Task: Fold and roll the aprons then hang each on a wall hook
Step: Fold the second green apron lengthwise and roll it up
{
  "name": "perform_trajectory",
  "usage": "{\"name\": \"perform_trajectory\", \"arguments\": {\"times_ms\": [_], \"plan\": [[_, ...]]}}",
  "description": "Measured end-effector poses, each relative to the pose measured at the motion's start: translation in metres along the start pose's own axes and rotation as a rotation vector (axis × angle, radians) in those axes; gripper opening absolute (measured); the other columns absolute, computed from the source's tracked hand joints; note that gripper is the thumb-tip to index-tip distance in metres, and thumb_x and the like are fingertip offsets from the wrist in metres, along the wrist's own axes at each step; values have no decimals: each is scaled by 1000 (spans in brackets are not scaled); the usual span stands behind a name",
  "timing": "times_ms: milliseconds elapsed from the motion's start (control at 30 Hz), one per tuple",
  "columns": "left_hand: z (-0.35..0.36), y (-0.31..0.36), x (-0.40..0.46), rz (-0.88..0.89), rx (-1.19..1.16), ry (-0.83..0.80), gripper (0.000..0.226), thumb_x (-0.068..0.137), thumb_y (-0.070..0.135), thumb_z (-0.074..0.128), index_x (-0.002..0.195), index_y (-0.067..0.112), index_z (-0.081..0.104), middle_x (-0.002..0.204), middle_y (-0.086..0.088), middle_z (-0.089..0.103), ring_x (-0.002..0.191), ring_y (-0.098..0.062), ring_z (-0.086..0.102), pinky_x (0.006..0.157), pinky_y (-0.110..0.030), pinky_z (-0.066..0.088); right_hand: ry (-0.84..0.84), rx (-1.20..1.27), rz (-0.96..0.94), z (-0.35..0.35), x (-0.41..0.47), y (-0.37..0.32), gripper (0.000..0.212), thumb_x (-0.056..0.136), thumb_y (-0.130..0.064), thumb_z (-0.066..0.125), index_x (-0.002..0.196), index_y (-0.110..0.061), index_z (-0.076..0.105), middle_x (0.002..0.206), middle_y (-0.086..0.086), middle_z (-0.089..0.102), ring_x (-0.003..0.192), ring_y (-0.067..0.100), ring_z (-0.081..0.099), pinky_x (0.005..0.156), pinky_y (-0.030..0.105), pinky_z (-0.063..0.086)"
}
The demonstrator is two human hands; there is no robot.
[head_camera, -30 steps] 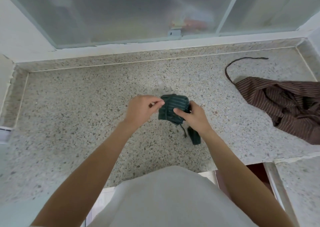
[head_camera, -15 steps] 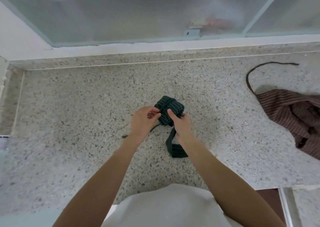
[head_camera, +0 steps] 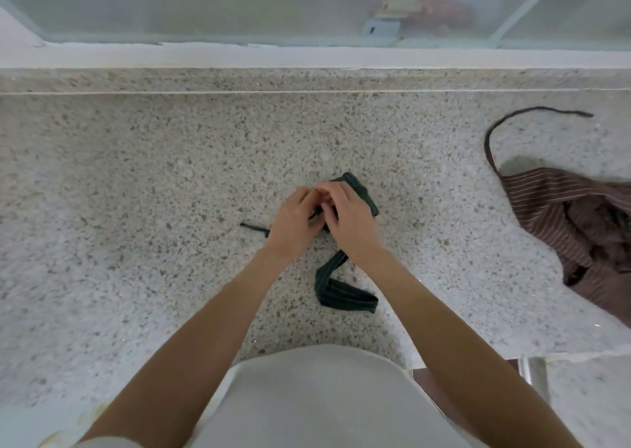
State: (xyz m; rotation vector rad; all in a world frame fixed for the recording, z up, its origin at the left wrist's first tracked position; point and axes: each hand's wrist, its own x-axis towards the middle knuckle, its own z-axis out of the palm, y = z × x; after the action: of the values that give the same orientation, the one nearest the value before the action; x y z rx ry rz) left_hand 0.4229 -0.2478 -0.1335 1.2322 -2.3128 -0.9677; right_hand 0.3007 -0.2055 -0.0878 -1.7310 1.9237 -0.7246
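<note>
Speckled stone counter point(head_camera: 136, 208) below a frosted window point(head_camera: 205, 0). Fingers point(head_camera: 326, 188) of both hands curled together over a rolled green apron point(head_camera: 363, 193) at mid-counter, pinching a thin dark tie point(head_camera: 316, 214). Left hand point(head_camera: 293, 224) and right hand point(head_camera: 348, 220) touching, knuckles up. Tie end point(head_camera: 254, 228) trailing left; flat green strap point(head_camera: 338, 292) looped toward the near edge. Brown striped apron point(head_camera: 573, 229) crumpled well apart at right, its cord point(head_camera: 512, 118) curving away.
</note>
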Motion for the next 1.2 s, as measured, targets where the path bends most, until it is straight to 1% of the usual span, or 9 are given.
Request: {"name": "perform_trajectory", "arguments": {"times_ms": [167,300,400,500,667,833,1033,1100,1200], "plan": [[-15,-25,-24,-145,-37,93,11,86,9,64,97,10,64,89,-2,66,71,-10,58,65,-29,53,-121,-144,-82,10,3,22,14,81,1,66,95,0,68,104,16,62,92,29,62,79,22,45],[-13,-28,-43,115,174,156,9,88,15,55,89,11,63,87,-2,63,75,-16,56,63,-23,45,-167,-448,-212,14,11,22,15,63,2,81,73,-3,70,89,13,62,76,28,61,51,28,52],[4,-21,-45,150,272,47,12,84,20,62,92,11,64,90,-4,64,80,-22,59,67,-31,50,-196,-630,-375,13,18,11,15,61,0,80,63,-6,66,81,13,61,75,29,61,64,34,51],[8,-15,-41,28,416,-2,25,71,21,77,92,13,65,87,-4,64,79,-25,60,68,-33,47,-290,-728,-461,14,16,6,16,62,-2,77,66,-6,62,81,14,63,79,28,62,68,34,53],[-3,-16,-30,-47,597,-53,29,59,16,82,82,16,63,71,0,61,68,-21,58,65,-29,44,-422,-593,-340,12,21,8,27,53,7,82,66,-2,61,70,16,58,50,25,58,38,21,39],[-19,-24,-19,-58,622,-115,19,76,9,68,94,11,62,84,-7,64,79,-27,59,75,-34,46,-455,-634,-138,15,27,5,19,95,-3,44,111,-4,55,107,16,56,85,31,60,57,30,33],[-31,-13,-21,-201,485,-159,38,100,35,35,104,7,60,105,-11,61,104,-29,52,86,-36,36,-488,-601,-102,25,27,-12,18,96,-7,40,110,-6,52,104,14,60,90,30,59,61,32,32],[-39,-9,-19,-290,402,-160,40,100,37,33,99,9,61,99,-8,62,99,-27,55,84,-35,36,-523,-500,-89,27,25,-16,20,95,-11,43,110,-7,56,104,14,60,92,31,58,63,32,34],[-42,-11,-18,-447,149,-142,45,99,41,34,68,14,51,67,-1,52,68,-23,53,59,-30,34,-527,-303,-31,24,27,-14,24,92,-13,48,110,-10,64,106,11,63,95,28,58,72,34,43]]}}
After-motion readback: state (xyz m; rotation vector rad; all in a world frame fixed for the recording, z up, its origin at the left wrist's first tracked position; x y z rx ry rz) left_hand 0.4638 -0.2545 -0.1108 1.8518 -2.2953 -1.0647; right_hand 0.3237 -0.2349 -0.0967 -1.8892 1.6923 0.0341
